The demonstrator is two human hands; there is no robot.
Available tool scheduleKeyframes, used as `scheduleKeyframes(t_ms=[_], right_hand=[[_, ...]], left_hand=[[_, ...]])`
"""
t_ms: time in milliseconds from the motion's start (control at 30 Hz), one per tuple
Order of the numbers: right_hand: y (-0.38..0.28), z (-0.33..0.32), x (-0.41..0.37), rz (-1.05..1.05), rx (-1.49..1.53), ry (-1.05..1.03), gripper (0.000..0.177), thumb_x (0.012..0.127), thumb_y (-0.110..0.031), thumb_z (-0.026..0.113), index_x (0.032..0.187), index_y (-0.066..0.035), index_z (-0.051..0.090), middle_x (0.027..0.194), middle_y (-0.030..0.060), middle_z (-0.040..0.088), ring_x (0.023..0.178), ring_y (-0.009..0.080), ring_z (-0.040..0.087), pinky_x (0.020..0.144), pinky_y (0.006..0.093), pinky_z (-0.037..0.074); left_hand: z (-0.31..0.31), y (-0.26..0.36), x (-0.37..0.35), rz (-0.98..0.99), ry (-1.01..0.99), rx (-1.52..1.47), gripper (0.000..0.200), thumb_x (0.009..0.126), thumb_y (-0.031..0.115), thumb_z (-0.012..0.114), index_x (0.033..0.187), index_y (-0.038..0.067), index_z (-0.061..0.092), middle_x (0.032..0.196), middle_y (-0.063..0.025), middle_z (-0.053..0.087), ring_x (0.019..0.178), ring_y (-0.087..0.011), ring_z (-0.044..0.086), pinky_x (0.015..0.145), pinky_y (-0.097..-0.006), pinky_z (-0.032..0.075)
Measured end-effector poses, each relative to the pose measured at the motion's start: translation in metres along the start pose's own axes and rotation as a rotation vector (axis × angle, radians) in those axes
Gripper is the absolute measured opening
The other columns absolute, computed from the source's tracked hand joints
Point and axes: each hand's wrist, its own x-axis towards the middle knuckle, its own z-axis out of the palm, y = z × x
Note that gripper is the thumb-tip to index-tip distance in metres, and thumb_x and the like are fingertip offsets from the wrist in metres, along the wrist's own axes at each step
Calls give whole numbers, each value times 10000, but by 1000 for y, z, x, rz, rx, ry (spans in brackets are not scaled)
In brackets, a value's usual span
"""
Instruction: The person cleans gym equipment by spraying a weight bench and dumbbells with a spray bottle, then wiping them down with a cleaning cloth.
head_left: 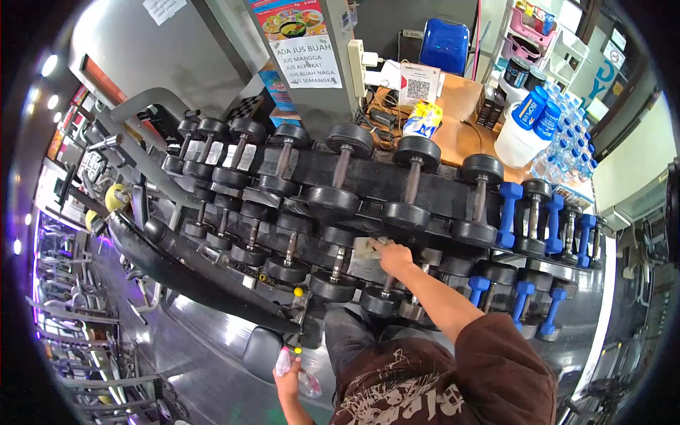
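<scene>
The right arm (448, 306) reaches forward, its forearm slanting over the front edge of the dumbbell rack (370, 172), wrist nearly straight; the right hand (394, 258) is bent into a grip, its back upward. The left forearm (297, 411) sits low, clear of that edge, the left hand (286, 382) curled in a grasp.

Bottle (309, 386) part-hidden; left forearm (292, 409) cropped
</scene>
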Motion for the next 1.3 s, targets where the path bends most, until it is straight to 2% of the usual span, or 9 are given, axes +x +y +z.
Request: scheduleKeyframes(t_ms=[200, 367, 467, 633, 867, 933, 1033, 1133, 1300], right_hand=[[37, 44, 14, -8, -256, -63, 507, 974, -175, 465, 1474, -253, 493, 1188, 121, 700, 1002, 308, 721, 771, 436, 564], [13, -2, 5, 284, -298, -419, 292, 855, -218, 652, 1105, -118, 763, 1191, 102, 723, 1077, 273, 712, 825, 380, 558], [14, 15, 17, 233, -252, -244, 317, 853, -214, 660, 1134, -98, 753, 1216, 121, 708, 1103, 290, 699, 824, 372, 564], [-7, 7, 3, -67, -130, -33, 517, 903, -140, 600, 1381, -336, 576, 1232, 140, 691, 1099, 294, 695, 857, 416, 565], [6, 30, -17, 248, -339, -374, 325, 899, -239, 624, 1181, -129, 742, 1240, 66, 712, 1119, 249, 696, 807, 420, 573], [11, 25, -32, 198, -292, -551, 388, 841, -282, 679, 1184, -111, 736, 1259, 96, 701, 1130, 271, 691, 847, 438, 571], [30, 46, -67, 184, 26, -485, 583, 820, -388, 619, 1292, -48, 647, 1332, 184, 636, 1256, 344, 596, 1013, 458, 497], [43, 48, -109, 123, 321, -441, 798, 801, -599, 674, 1317, 5, 599, 1314, 235, 627, 1224, 389, 597, 1021, 401, 480], [17, 27, -143, 287, 658, -345, 648, 791, -476, 778, 1229, -14, 658, 1105, 191, 719, 1008, 300, 690, 895, 378, 522]], left_hand=[[33, 48, -11, 90, -117, -100, 150, 873, 61, 713, 974, 22, 609, 787, -42, 621, 679, -148, 606, 646, -319, 499], [16, 21, -16, 113, -184, -165, 162, 878, 45, 696, 999, 23, 591, 816, -52, 609, 663, -169, 606, 640, -335, 518], [5, 18, -15, 91, -177, -122, 171, 869, 39, 701, 997, 18, 590, 813, -55, 610, 665, -172, 610, 635, -334, 519], [9, 22, -7, 61, -163, -186, 176, 848, 28, 726, 981, 2, 614, 817, -67, 641, 661, -165, 626, 629, -322, 516], [30, 74, 4, 136, -299, -232, 181, 831, 12, 769, 953, 1, 635, 822, -60, 667, 676, -149, 652, 623, -306, 536], [37, 82, 16, 193, -364, -155, 182, 832, 8, 769, 955, 5, 635, 828, -61, 667, 680, -144, 652, 619, -302, 538], [58, 105, 37, 211, -399, -190, 190, 840, 30, 780, 957, 8, 633, 824, -47, 663, 675, -125, 643, 616, -289, 535], [79, 142, 54, 258, -415, -145, 180, 858, 67, 779, 943, 13, 629, 792, -29, 647, 654, -110, 631, 607, -273, 516], [106, 181, 89, 354, -439, -72, 185, 885, 124, 763, 919, 20, 615, 747, -24, 632, 626, -99, 617, 584, -267, 498]])
